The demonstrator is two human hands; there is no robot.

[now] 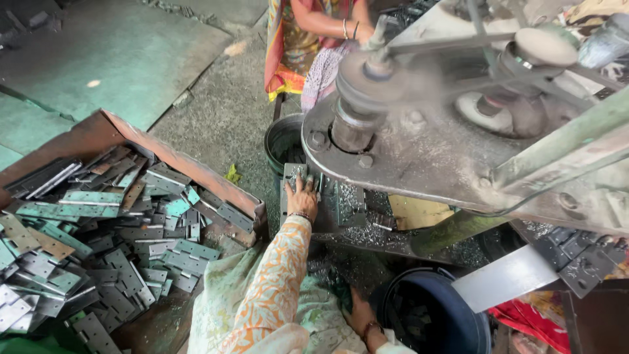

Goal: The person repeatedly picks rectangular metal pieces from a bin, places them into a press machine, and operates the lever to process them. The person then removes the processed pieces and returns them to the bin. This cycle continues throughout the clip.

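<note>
A metal plate (295,176) is pressed flat under the left hand (302,198), fingers spread open, best kept clear of the spinning press (367,85); whether the right hand (362,318) is open or closed cannot be told.

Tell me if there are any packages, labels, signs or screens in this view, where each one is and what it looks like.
No labels, signs or screens show. Only open containers:
Rusty brown metal tray, left of the left hand, heaped with grey and green hinge plates.
Dark round bucket, beyond that hand, under the grey machine.
Dark blue round bucket, lower right beside the right hand.
</note>
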